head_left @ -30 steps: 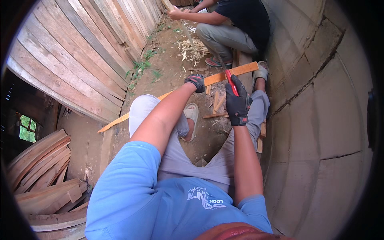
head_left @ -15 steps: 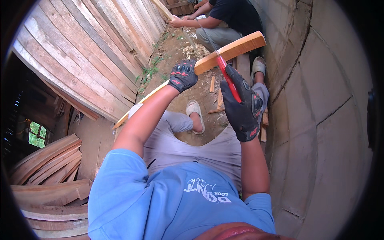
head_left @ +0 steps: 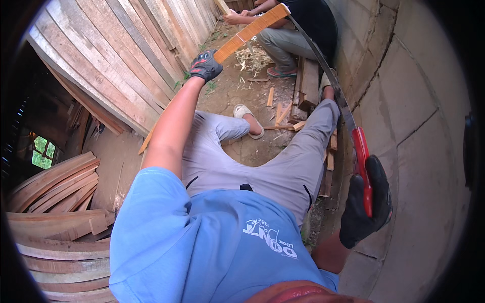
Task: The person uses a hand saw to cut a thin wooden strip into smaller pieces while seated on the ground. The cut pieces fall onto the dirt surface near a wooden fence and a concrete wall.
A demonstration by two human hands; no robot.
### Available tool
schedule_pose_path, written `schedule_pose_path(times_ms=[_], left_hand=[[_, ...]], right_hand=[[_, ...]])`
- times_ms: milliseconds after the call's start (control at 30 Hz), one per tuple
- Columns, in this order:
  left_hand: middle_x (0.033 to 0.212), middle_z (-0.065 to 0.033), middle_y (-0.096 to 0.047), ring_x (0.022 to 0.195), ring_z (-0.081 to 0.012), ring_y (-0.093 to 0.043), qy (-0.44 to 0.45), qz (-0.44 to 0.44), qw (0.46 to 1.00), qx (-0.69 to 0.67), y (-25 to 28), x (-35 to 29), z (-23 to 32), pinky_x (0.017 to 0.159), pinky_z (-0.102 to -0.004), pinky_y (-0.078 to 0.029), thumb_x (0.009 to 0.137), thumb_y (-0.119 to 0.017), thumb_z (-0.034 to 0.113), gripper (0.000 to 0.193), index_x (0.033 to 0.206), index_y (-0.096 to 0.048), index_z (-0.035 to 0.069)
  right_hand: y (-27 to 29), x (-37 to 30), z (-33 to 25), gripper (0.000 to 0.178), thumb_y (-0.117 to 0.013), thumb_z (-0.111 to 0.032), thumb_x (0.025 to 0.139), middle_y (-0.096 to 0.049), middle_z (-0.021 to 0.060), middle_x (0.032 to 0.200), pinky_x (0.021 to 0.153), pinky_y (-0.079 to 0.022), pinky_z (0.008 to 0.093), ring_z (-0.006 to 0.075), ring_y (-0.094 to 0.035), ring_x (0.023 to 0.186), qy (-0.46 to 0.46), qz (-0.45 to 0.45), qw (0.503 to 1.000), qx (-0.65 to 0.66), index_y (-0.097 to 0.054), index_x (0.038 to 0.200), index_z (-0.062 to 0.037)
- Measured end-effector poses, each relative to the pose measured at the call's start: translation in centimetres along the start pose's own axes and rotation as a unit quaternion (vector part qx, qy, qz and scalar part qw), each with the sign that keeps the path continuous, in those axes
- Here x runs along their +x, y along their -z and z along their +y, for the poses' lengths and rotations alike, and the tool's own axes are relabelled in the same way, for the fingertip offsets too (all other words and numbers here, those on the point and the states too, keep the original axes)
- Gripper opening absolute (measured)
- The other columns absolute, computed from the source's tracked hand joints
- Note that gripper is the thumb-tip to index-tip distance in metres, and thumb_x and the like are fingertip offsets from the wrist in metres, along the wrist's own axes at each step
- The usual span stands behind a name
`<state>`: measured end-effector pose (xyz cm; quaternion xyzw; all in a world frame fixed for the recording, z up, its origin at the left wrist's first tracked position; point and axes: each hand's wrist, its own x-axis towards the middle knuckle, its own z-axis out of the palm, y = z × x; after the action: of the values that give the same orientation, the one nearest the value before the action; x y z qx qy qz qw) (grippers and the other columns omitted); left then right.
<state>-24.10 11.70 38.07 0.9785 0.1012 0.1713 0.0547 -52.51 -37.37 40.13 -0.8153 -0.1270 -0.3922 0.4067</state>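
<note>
My left hand, in a black glove, is closed around a long orange-brown wooden board. The board slants up and away to the right, and a pale line crosses its face partway along. Off to the right, near the wall, my right hand is wrapped round the red handle of a handsaw. Its long metal blade reaches up and leftward, the tip beside the board's far end; whether they touch I cannot tell.
A co-worker crouches ahead, holding a wooden strip. Vertical planks line the left; a cracked wall rises close on the right. Wood offcuts and shavings litter the ground. Curved boards are stacked at lower left.
My right hand has swung the saw right and back toward me, off the board's middle. My left hand has shifted left and farther away with the board.
</note>
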Motion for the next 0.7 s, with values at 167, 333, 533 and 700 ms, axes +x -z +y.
schedule_pose_path(times_ms=[167,333,533,700], left_hand=[[0.111,-0.0243,-0.076,0.107,-0.0418,-0.073,0.035,0.003,0.999,-0.015,4.5,-0.7,-3.1,0.093,-0.0482,-0.058,0.073,-0.071,0.030,0.053,0.122,-0.073,0.009],[0.108,-0.0233,-0.076,0.105,-0.0403,-0.074,0.056,0.000,0.998,-0.011,6.9,-1.6,-3.6,0.093,-0.0459,-0.057,0.069,-0.076,0.032,0.056,0.119,-0.072,0.006],[0.115,-0.0249,-0.076,0.110,-0.0413,-0.072,0.052,0.007,0.998,-0.021,7.2,-1.7,-4.2,0.098,-0.0464,-0.057,0.069,-0.073,0.028,0.064,0.130,-0.071,0.008],[0.112,-0.0231,-0.075,0.106,-0.0391,-0.073,0.040,-0.015,0.999,-0.025,6.6,-2.2,-4.1,0.094,-0.0456,-0.057,0.068,-0.081,0.034,0.065,0.126,-0.072,0.007]], right_hand=[[4.3,-3.3,2.8,0.040,-0.081,-0.006,0.090,-0.080,0.0188,0.115,0.091,-0.062,0.0398,0.0300,-0.078,0.098,-0.019,0.063,0.995,-0.071,-0.075,0.128,0.0025],[5.9,-3.4,5.8,0.039,-0.073,-0.012,0.099,-0.077,0.0138,0.114,0.073,-0.056,0.0313,0.0200,-0.070,0.089,-0.158,0.084,0.983,-0.041,-0.071,0.135,0.0029],[5.3,-2.7,8.1,0.037,-0.072,-0.015,0.101,-0.077,0.0148,0.116,0.073,-0.057,0.0312,0.0205,-0.071,0.092,-0.137,0.123,0.981,-0.059,-0.072,0.133,0.0039],[3.9,-1.6,7.4,0.035,-0.072,-0.018,0.104,-0.078,0.0141,0.121,0.084,-0.059,0.0338,0.0227,-0.075,0.101,-0.175,0.119,0.968,-0.135,-0.073,0.132,0.0022]])
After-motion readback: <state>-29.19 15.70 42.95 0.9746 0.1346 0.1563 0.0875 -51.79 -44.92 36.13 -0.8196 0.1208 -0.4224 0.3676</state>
